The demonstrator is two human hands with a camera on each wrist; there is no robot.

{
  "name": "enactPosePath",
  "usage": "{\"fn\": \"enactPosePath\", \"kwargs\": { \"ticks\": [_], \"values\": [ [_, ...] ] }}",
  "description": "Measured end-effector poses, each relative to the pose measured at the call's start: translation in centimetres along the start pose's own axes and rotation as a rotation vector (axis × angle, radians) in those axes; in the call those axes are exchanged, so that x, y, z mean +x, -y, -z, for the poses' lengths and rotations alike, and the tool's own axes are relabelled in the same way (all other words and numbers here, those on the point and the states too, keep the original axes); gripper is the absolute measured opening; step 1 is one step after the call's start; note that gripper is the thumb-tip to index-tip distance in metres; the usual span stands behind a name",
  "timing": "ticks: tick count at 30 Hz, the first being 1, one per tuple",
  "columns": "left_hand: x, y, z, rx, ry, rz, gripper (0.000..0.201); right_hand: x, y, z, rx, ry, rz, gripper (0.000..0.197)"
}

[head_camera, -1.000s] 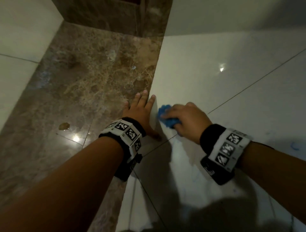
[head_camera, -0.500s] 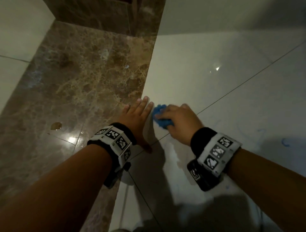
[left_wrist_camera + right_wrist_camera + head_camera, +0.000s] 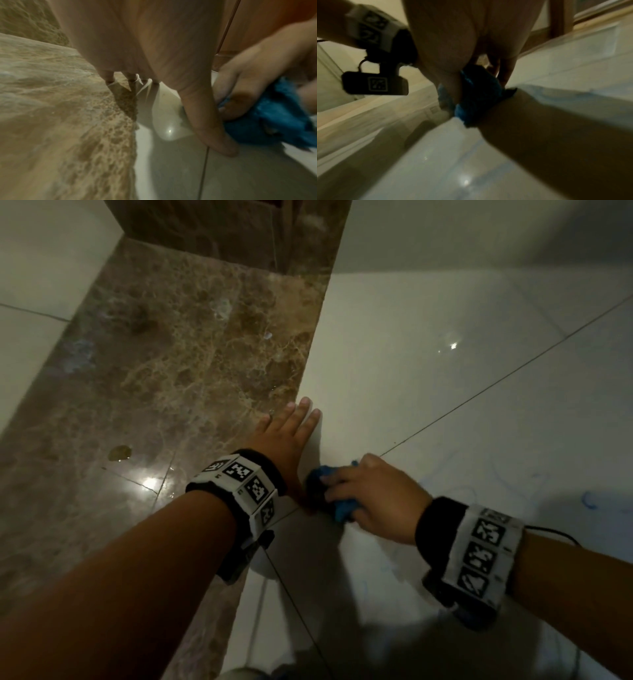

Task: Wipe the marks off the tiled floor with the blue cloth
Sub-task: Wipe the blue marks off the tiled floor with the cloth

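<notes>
Glossy white floor tiles (image 3: 428, 378) with thin dark grout lines fill the right side of the head view, while a strip of brown veined marble flooring (image 3: 164, 364) runs along the left, carrying a small yellowish spot (image 3: 120, 453) toward its near left part and a bright light reflection beside it. At the seam where marble meets white tile, the left hand (image 3: 287, 436) lies flat, its fingers straight and spread, palm pressed to the floor and holding nothing; a white wristband with black square markers (image 3: 239, 484) wraps its wrist. Just to its right, touching the left thumb in the left wrist view, sits the crumpled blue cloth (image 3: 337, 501), bunched on the white tile close to a grout line. The right hand (image 3: 376, 498) covers it, fingers curled over and gripping the cloth against the floor. Further right, faint blue scribble marks (image 3: 591, 501) show on the white tile, well apart from the cloth.
</notes>
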State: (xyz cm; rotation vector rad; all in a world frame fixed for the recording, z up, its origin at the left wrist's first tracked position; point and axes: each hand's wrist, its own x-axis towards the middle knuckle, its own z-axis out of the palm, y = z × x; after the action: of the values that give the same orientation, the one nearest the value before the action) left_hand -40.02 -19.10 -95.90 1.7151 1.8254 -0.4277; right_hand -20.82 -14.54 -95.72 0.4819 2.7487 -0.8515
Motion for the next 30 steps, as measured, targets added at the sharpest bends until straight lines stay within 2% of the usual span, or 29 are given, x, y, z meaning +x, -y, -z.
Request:
{"fn": "enactPosePath", "kwargs": {
  "ticks": [2, 4, 6, 7, 9, 11, 12, 13, 16, 18, 21, 23, 24, 25, 27, 28, 30],
  "values": [
    [0.0, 0.0, 0.0, -0.009, 0.001, 0.002, 0.148, 0.7, -2.2, 1.2, 0.083, -0.137, -0.085, 0.04],
    [0.0, 0.0, -0.1, -0.018, 0.002, 0.002, 0.149, 1.7, -4.8, 2.7, 0.218, -0.353, -0.281, 0.041],
    [0.0, 0.0, -0.1, -0.016, 0.003, 0.002, 0.15, 1.9, -5.4, 3.1, 0.256, -0.436, -0.357, 0.04],
    [0.0, 0.0, 0.0, -0.012, 0.002, 0.003, 0.15, 1.7, -4.6, 2.7, 0.173, -0.426, -0.337, 0.038],
    [0.1, 0.0, 0.0, -0.002, 0.0, 0.003, 0.15, 0.8, -1.9, 1.0, -0.018, -0.338, -0.136, 0.038],
    [0.2, -0.1, -0.1, 0.004, -0.001, 0.005, 0.15, -0.3, -0.8, 0.1, -0.035, -0.172, 0.011, 0.043],
    [0.1, -0.1, -0.1, 0.004, -0.001, 0.006, 0.15, -0.2, -1.3, 0.7, 0.001, -0.131, -0.003, 0.043],
    [0.1, -0.1, -0.1, 0.0, -0.003, 0.008, 0.15, 0.2, -2.3, 1.4, 0.065, -0.164, -0.07, 0.043],
    [0.1, -0.1, -0.1, -0.018, 0.003, 0.012, 0.15, 0.6, -6.1, 3.2, 0.229, -0.396, -0.384, 0.043],
    [0.1, -0.1, 0.0, -0.014, 0.008, 0.014, 0.15, 0.5, -6.1, 3.0, 0.165, -0.411, -0.491, 0.044],
    [0.1, -0.2, 0.1, 0.004, 0.007, 0.016, 0.15, 0.0, -3.1, 1.3, 0.007, -0.232, -0.357, 0.05],
    [0.1, -0.2, 0.1, 0.007, 0.011, 0.014, 0.15, -0.5, -2.4, 1.2, 0.018, -0.12, -0.269, 0.052],
    [0.0, -0.2, 0.1, 0.008, 0.012, 0.013, 0.15, -0.5, -2.9, 1.4, 0.064, -0.133, -0.262, 0.054],
    [-0.1, -0.2, 0.2, 0.008, 0.013, 0.014, 0.15, -0.5, -3.9, 1.9, 0.153, -0.214, -0.294, 0.055],
    [-0.2, -0.3, 0.4, 0.021, 0.017, 0.02, 0.149, -0.5, -5.5, 3.1, 0.302, -0.413, -0.441, 0.052],
    [-0.2, -0.5, 0.5, 0.036, 0.017, 0.023, 0.149, -0.6, -5.7, 3.3, 0.304, -0.449, -0.501, 0.05],
    [0.0, -1.4, 0.9, 0.071, 0.0, 0.014, 0.147, -0.9, -4.5, 2.8, 0.153, -0.343, -0.487, 0.051]
  ]
}}
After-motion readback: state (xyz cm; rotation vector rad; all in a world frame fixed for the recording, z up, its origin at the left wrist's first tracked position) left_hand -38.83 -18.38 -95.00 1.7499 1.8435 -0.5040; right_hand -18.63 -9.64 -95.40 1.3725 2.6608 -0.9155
